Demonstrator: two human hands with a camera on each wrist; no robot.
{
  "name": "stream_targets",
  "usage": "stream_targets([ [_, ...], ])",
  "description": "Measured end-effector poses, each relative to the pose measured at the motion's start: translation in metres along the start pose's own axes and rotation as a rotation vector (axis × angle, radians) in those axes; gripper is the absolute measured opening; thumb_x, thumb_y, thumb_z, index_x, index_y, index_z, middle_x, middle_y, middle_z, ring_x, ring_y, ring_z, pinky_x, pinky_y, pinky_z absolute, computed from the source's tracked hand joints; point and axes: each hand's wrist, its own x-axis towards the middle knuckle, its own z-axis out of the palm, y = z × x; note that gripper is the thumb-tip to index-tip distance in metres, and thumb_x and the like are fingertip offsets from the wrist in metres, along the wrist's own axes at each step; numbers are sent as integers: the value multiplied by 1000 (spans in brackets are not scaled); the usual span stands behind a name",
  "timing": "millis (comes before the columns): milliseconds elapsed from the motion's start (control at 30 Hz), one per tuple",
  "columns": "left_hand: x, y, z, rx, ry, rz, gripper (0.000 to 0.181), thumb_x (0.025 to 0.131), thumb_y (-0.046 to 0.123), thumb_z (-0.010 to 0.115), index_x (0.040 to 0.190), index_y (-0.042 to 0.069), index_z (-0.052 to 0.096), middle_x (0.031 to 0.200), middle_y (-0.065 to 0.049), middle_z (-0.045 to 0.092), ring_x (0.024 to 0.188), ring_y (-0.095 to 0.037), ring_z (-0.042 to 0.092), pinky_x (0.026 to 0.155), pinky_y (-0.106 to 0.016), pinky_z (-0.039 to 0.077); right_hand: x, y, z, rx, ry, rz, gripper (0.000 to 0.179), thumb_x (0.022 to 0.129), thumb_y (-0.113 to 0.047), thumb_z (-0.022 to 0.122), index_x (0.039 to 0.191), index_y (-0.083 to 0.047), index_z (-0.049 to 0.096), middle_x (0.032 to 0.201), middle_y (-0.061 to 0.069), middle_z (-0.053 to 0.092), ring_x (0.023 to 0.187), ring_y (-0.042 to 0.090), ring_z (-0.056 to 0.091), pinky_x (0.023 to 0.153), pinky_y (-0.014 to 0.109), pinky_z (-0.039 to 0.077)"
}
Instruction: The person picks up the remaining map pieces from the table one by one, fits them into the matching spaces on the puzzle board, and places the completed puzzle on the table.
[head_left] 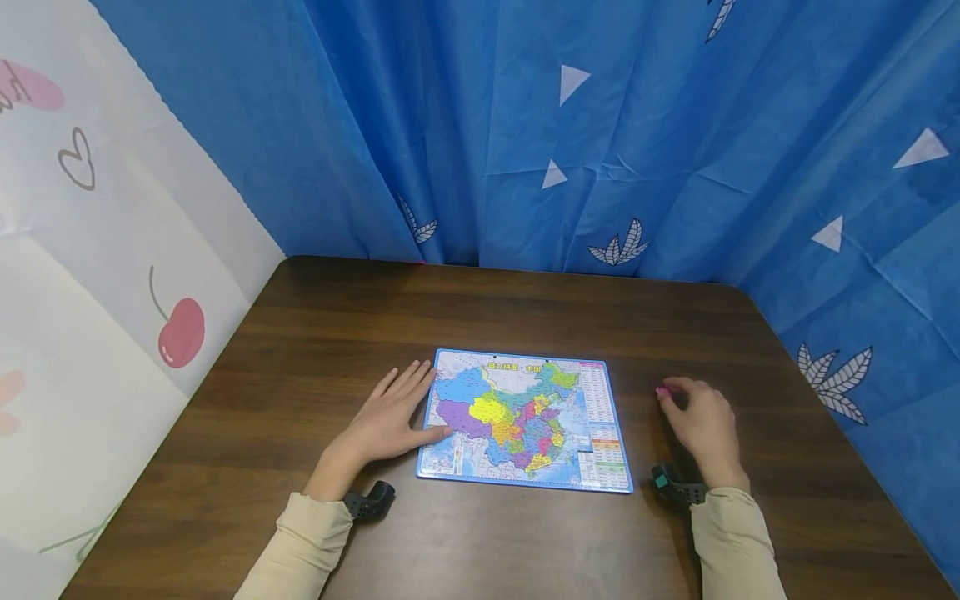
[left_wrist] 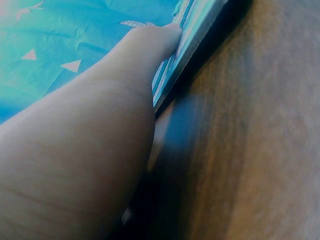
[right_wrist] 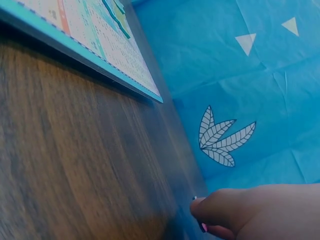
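A map puzzle board (head_left: pixel 525 421) with a blue rim and brightly coloured province pieces lies flat on the table. My left hand (head_left: pixel 386 421) is spread at its left side, the thumb resting on the board's lower left and the other fingers along its left edge. To the right of the board, my right hand (head_left: pixel 703 421) pinches a small pink puzzle piece (head_left: pixel 663 392) between thumb and fingertips, low over the table. In the right wrist view only a sliver of the pink piece (right_wrist: pixel 203 227) shows past the thumb; the fingers mostly hide it.
The dark wooden table (head_left: pixel 360 308) has rounded far corners. A blue curtain (head_left: pixel 450 125) with white triangles and leaves hangs behind and to the right, and a white printed curtain (head_left: pixel 112 250) borders the left side. Black wrist cameras (head_left: pixel 371 502) sit on both wrists.
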Motion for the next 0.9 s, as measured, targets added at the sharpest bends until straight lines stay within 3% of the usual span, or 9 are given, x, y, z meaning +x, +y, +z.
stream_targets([
  [900,-1,1,-1,-16,7,6,104,88,74,60,163,9,29,171,-11,23,160,-30,15,129,-55,8,-1,-16,6,124,116,-88,34,96,-16,74,127,-1,68,127,24,66,115,44,63,99,63,51],
])
